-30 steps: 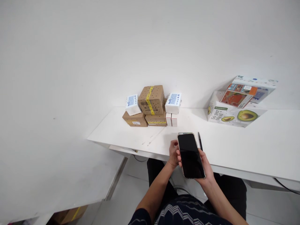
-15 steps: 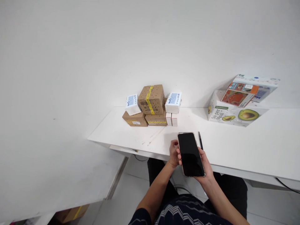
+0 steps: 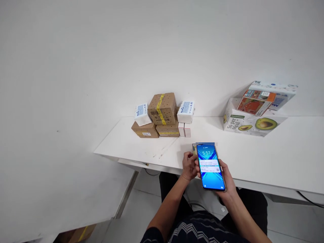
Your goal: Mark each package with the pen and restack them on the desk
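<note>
A smartphone [image 3: 210, 180] with a lit blue lock screen reading 5:51 is held upright, tilted toward me, above the table's front edge. My right hand [image 3: 228, 177] is wrapped round its right side and back, with fingertips showing at the left edge. Just left of the phone is my left hand [image 3: 189, 165], its fingers curled. Part of that hand is hidden by the phone, and I cannot make out what it holds, if anything. Behind the phone's top left corner, a small patterned flat item [image 3: 194, 148] peeks out on the table.
Against the wall, brown cardboard boxes [image 3: 163, 108] are stacked with a white tissue pack [image 3: 142, 114] and another white pack [image 3: 186, 112] beside. At right, a white avocado carton [image 3: 249, 126] bears an orange box [image 3: 254, 104] and a white-blue package [image 3: 282, 98]. The white table [image 3: 273, 158] spans below.
The phone's screen has gone from black to lit. The phone and my right hand have shifted slightly right, and the black pen behind is now hidden. My left hand stays nearly in place.
</note>
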Demonstrator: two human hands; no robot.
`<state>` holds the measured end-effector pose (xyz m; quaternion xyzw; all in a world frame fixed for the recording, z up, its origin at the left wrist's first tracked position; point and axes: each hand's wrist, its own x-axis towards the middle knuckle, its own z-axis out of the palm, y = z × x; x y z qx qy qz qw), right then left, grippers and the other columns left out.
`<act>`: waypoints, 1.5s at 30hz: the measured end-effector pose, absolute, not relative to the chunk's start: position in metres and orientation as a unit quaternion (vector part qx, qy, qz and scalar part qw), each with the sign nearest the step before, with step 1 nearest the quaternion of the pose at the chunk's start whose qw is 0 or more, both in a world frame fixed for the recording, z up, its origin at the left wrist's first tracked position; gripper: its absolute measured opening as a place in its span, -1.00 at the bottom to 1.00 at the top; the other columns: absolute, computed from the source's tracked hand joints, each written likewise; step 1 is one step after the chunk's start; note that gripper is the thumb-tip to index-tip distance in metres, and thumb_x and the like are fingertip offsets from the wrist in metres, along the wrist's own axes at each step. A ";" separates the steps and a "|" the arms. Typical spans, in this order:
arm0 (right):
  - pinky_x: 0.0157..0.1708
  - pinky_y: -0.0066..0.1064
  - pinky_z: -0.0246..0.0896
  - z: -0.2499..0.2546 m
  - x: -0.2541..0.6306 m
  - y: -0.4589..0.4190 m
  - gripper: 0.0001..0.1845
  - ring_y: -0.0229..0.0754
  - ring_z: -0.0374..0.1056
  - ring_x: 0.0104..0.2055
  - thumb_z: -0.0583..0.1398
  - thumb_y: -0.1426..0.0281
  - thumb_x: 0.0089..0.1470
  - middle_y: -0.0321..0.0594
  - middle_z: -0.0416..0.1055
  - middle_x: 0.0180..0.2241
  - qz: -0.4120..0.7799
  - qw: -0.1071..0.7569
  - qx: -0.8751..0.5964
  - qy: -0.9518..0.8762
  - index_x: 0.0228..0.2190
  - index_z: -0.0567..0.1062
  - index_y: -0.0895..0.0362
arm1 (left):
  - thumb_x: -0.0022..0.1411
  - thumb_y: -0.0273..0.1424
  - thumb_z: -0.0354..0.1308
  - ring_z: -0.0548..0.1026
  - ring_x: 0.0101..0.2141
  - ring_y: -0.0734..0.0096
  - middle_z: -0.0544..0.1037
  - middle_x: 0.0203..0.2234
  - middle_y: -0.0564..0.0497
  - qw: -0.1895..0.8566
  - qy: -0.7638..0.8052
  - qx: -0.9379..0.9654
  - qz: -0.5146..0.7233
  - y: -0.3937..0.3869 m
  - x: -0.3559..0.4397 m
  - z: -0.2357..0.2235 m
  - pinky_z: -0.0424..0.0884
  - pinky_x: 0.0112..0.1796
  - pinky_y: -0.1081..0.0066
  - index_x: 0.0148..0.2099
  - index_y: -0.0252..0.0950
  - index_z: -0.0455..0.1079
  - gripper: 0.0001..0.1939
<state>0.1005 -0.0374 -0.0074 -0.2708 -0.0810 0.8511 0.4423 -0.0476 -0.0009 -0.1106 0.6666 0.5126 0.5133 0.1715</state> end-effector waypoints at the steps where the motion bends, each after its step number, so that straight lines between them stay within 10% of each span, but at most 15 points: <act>1: -0.17 -0.09 0.38 -0.008 0.108 -0.037 -0.47 0.04 0.50 -0.20 0.13 0.11 0.07 -0.05 0.57 -0.21 0.832 0.454 -0.304 -0.096 -0.02 0.47 0.15 | 0.21 -0.13 0.07 0.40 -0.23 0.27 0.30 -0.24 -0.09 0.156 0.503 0.671 0.522 -0.001 -0.048 -0.108 0.46 -0.23 0.17 -0.13 -0.24 0.43 -0.67; 6: -0.12 -0.22 0.33 -0.024 0.166 -0.031 -0.43 -0.04 0.44 -0.18 0.26 0.12 -0.09 -0.22 0.54 -0.21 0.553 0.520 -0.572 -0.312 -0.01 0.45 0.02 | 0.19 -0.28 0.07 0.36 -0.21 0.31 0.25 -0.21 -0.08 0.103 0.474 0.680 0.549 0.001 -0.046 -0.102 0.44 -0.20 0.22 -0.12 -0.27 0.42 -0.73; 15: -0.18 0.08 0.23 -0.089 0.262 -0.008 -0.47 0.19 0.36 -0.19 0.07 0.17 0.06 0.18 0.41 -0.15 -0.057 0.226 -0.782 -0.578 -0.02 0.47 0.22 | 0.06 -0.38 0.19 0.32 -0.08 0.13 0.19 -0.04 -0.17 -0.042 0.468 0.760 0.449 -0.003 -0.049 -0.094 0.43 -0.13 0.11 0.01 -0.24 0.34 -0.58; 24: -0.06 0.09 0.18 -0.099 0.276 0.011 -0.45 0.30 0.21 0.05 0.05 0.13 0.09 0.25 0.33 -0.03 -0.095 0.234 -0.768 -0.588 -0.05 0.48 0.25 | 0.18 -0.38 0.14 0.37 -0.23 0.14 0.32 -0.18 -0.16 -0.151 0.576 0.748 0.293 0.066 -0.031 -0.064 0.39 -0.27 0.19 0.02 -0.18 0.39 -0.67; 33: -0.03 0.03 0.16 0.008 0.242 0.067 -0.47 0.16 0.20 0.07 0.06 0.15 0.14 0.16 0.20 0.08 -0.098 0.415 -0.681 -0.596 0.06 0.37 0.15 | 0.15 -0.66 -0.06 0.46 -0.44 0.19 0.47 -0.45 -0.17 -0.120 0.638 0.735 0.194 0.156 -0.001 -0.045 0.37 -0.44 0.30 0.06 -0.31 0.37 -0.54; 38: 0.02 0.14 -0.04 0.064 0.229 0.122 -0.35 0.27 -0.04 0.19 0.12 0.07 0.10 0.22 0.00 0.18 -0.201 0.426 -0.675 -0.567 0.12 0.30 0.18 | 0.20 -0.55 0.01 0.50 -0.48 0.19 0.50 -0.42 -0.13 -0.096 0.629 0.748 0.190 0.126 0.000 -0.053 0.38 -0.48 0.32 0.26 -0.29 0.16 -0.44; 45: -0.11 0.18 -0.11 0.091 0.204 0.174 -0.28 0.37 -0.13 0.15 0.09 -0.03 0.07 0.38 -0.04 0.17 -0.153 0.375 -0.725 -0.557 -0.02 0.39 0.35 | 0.22 -0.49 0.04 0.51 -0.43 0.25 0.53 -0.42 -0.05 -0.047 0.556 0.771 0.306 0.029 -0.038 -0.096 0.41 -0.44 0.34 0.04 -0.22 0.36 -0.66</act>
